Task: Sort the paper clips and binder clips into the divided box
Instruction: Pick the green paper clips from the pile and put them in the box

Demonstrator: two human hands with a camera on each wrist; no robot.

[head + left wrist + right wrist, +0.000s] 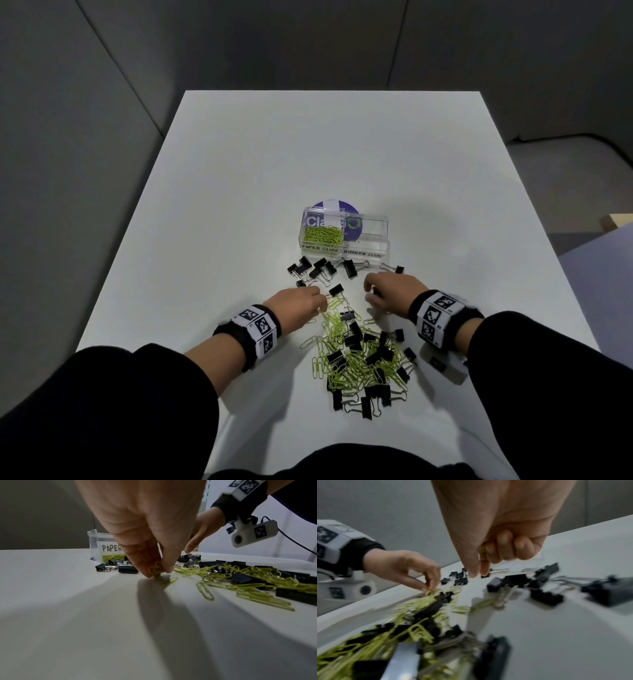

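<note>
Black sleeves fill the bottom of my head view, both forearms reaching forward over a white table.

Left hand: thumb and fingers drawn together, pinching a few yellow-green paper clips just above the table, fingertips almost touching the surface. One more paper clip lies flat right beside those fingertips.

Right hand: fingers curled in, with a bit of yellow-green wire tucked between thumb and curled fingers, so I read it as gripping paper clips. Thumb and forefinger point down toward the table. The right wrist view is blurred.

Between and behind the hands, nearer to me, sits the mixed pile: thin yellow-green paper clips tangled with black binder clips with silver wire handles.

Beyond the hands, a smaller group of black binder clips lies just in front of the divided box. It is clear plastic with two compartments, hand-lettered "PAPER CLIPS" on the left and "BINDER CLIPS" on the right. Yellow-green paper clips lie in the left compartment. A purple round label shows through the box.
</note>
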